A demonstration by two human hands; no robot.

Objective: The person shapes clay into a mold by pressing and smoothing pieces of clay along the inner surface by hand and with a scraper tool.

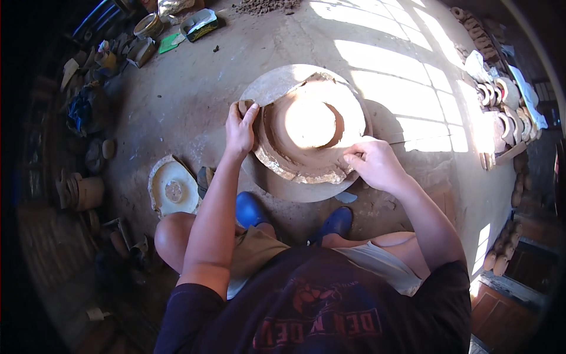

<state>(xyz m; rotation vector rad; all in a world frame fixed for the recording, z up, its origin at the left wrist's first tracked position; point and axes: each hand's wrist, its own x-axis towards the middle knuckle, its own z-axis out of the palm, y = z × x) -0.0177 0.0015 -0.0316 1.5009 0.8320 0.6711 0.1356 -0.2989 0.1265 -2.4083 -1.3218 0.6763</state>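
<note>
In front of my feet stands a round, pale disc [277,82] like a potter's wheel. On it sits a wide, rough-edged clay ring [295,168] around a hollow, with a brightly sunlit round middle [309,124]. My left hand [239,131] is at the ring's left edge, thumb and fingers closed on a small brown piece [246,106] that looks like clay. At the lower right edge my right hand [374,164] is closed, its thumb and fingertips pressed together by the rim. What those fingers hold, if anything, is hidden.
A broken-edged white basin [174,187] lies left of my knee. Several boxes and tubs [141,52] line the far left. Curved clay pieces [507,127] are stacked at the right. My blue shoes [250,209] flank the wheel's near side. Window light falls across the floor.
</note>
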